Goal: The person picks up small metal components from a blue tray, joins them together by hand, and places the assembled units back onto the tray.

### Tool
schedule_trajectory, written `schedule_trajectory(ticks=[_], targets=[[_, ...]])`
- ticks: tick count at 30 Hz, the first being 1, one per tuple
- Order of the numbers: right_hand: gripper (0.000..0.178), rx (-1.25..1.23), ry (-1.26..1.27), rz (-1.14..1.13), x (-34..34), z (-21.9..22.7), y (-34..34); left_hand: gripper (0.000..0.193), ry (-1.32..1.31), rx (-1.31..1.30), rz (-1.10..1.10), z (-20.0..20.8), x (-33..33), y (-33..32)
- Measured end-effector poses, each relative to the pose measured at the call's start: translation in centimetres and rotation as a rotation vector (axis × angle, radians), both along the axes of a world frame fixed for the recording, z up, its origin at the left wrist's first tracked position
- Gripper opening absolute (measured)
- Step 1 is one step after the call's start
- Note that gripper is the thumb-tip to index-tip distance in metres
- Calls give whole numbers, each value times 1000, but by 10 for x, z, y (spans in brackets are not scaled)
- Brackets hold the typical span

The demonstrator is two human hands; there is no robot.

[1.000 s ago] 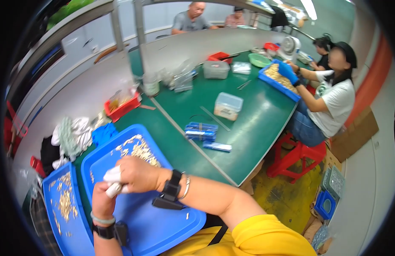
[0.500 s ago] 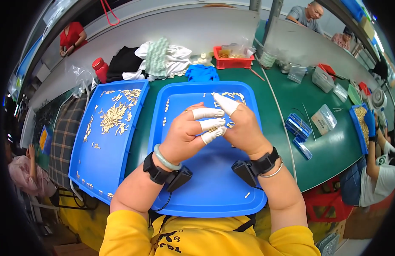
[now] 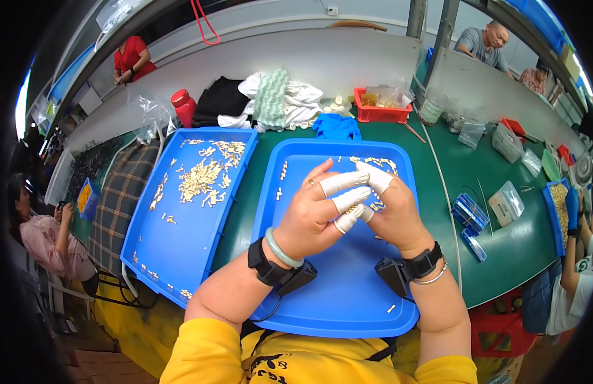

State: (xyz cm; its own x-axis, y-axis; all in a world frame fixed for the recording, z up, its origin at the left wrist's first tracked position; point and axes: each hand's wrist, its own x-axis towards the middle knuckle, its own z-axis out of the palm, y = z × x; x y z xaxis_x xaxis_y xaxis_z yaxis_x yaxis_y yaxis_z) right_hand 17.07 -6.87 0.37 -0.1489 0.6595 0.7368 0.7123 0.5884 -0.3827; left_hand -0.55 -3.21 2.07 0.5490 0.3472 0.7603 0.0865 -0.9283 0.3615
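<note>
My left hand and my right hand meet above a blue tray, with white finger cots on several fingertips. A small gold-coloured metal piece shows between the fingers of my left hand, which are bent around it. My right hand's covered fingertips close in against the left ones; whatever they pinch is hidden. Small gold-coloured metal pieces lie along the tray's far edge, and a single piece rests near its front right corner.
Left of my tray, a second blue tray holds a heap of similar pieces. Behind are a red bottle, cloths, a blue glove and a red bin. Blue tools lie right. Co-workers sit at both sides.
The whole view has shifted, so the trays and table appear farther right and slightly lower. My hands stay together over the tray, with the right fingertips now bent closer to the left ones.
</note>
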Motion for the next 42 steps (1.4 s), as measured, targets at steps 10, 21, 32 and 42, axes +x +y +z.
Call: schedule_trajectory(ticks=[10, 21, 32, 42], targets=[[50, -29, -12, 0, 1, 1, -1, 25, -2, -67, 1, -4, 0, 4], [49, -10, -8, -4, 0, 3, -1, 23, -55, -280, -61, -10, -2, 9], [45, -61, 43, -17, -1, -2, -3, 31, -654, -1527, -818, -17, -1, 23], [45, -102, 61, -21, -2, -1, -4, 28, -1002, -1541, -1072, -12, -2, 22]])
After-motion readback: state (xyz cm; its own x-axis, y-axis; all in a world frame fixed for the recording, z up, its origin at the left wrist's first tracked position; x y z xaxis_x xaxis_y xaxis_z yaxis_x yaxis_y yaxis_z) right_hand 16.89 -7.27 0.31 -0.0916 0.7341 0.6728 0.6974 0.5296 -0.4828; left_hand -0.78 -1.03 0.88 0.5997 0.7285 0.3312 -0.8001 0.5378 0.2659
